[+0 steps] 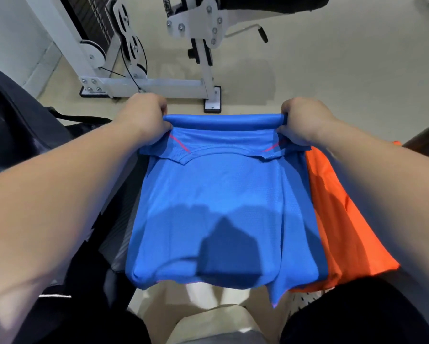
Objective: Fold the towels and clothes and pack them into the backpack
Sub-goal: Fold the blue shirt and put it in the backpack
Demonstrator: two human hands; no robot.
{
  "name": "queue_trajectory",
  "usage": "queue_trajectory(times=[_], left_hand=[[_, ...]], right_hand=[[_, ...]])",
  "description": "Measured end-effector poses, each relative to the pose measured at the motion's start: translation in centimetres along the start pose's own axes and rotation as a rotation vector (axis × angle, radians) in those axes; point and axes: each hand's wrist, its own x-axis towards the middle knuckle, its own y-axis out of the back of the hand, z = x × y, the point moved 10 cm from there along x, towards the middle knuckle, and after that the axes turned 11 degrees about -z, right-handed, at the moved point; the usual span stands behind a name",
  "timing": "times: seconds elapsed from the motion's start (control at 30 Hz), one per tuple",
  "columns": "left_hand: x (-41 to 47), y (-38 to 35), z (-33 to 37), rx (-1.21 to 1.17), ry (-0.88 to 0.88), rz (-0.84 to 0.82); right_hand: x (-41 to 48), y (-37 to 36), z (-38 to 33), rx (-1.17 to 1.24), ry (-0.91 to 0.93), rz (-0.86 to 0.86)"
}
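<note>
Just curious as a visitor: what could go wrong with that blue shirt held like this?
The left hand and right hand pinch the blue shirt only at its top corners; if either grip slips, the fold may collapse. The uneven lower hem could bunch. It might drag the orange garment beside it.

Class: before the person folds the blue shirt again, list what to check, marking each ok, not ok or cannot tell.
1. Left hand grips the far edge of the blue shirt: ok.
2. Right hand grips the same edge: ok.
3. Far edge level between the hands: ok.
4. Near hem even: not ok, its right corner hangs lower.
5. Shirt clear of the orange garment: not ok, it overlaps it.
6. Dark bag at left open: cannot tell.
</note>
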Motion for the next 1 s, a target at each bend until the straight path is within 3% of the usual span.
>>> queue_trajectory(times=[0.13, 0.43, 0.57, 0.77, 1.0], left_hand=[[0.4, 1.4, -0.7, -0.098, 0.02, 0.152], [-8.3, 2.0, 0.1, -0.182, -0.076, 0.265], [-13.2, -0.3, 0.2, -0.106, -0.142, 0.214], [-16.6, -5.0, 0.3, -0.117, -0.207, 0.013], [-14.6, -2.1, -0.8, -0.347, -0.009, 0.132]], right_hand=[[0.4, 2.2, 0.2, 0.104, 0.003, 0.17], [-7.8, 1.4, 0.7, 0.169, 0.133, 0.301], [-12.8, -1.5, 0.1, 0.112, 0.222, 0.237], [-14.9, -6.6, 0.6, 0.024, 0.232, -0.039], [-12.5, -3.2, 0.1, 0.211, 0.216, 0.088]])
